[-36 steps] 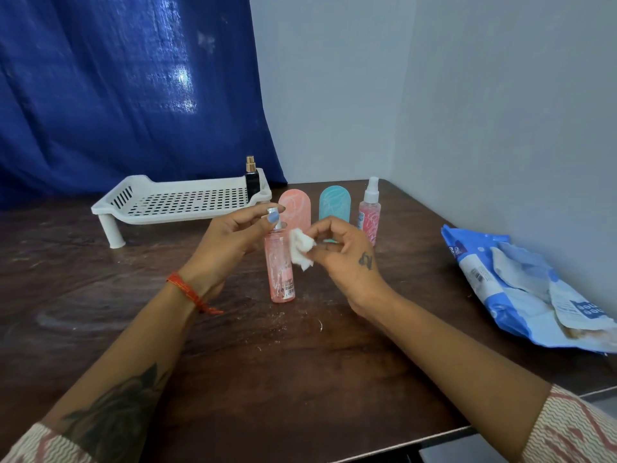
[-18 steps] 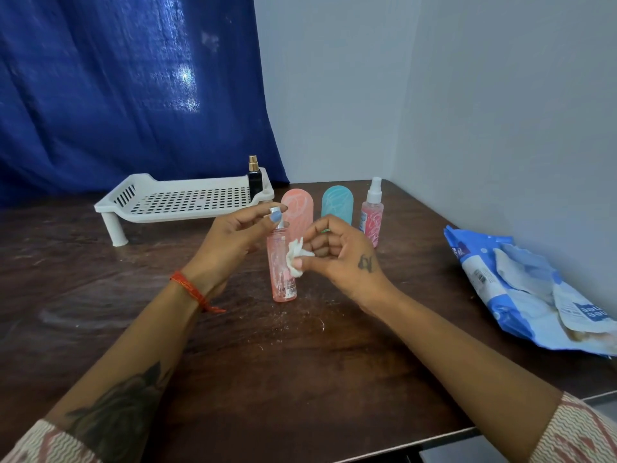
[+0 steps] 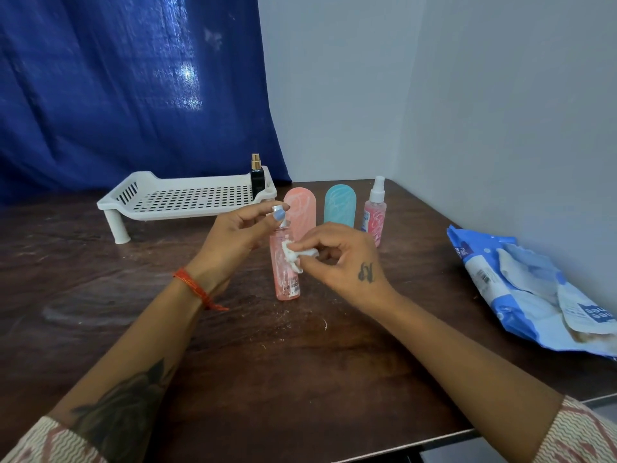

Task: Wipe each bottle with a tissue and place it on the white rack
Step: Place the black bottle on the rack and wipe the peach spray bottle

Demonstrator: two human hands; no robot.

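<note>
A pink spray bottle (image 3: 284,279) stands upright on the dark wooden table. My left hand (image 3: 233,235) pinches its top from the left. My right hand (image 3: 337,259) holds a crumpled white tissue (image 3: 293,257) pressed against the bottle's upper right side. Behind stand a pink rounded bottle (image 3: 302,212), a teal rounded bottle (image 3: 340,205) and a small pink spray bottle (image 3: 374,215). The white rack (image 3: 160,200) sits at the back left, with a dark perfume bottle (image 3: 257,177) standing on its right end.
A blue and white tissue pack (image 3: 534,295) lies open at the table's right side by the wall. A blue curtain (image 3: 133,88) hangs behind the rack. White crumbs speckle the table (image 3: 283,362) near the bottle. The table's front edge runs across the lower right.
My right hand has shifted the tissue slightly up the bottle's side. My left hand stays on the bottle's top.
</note>
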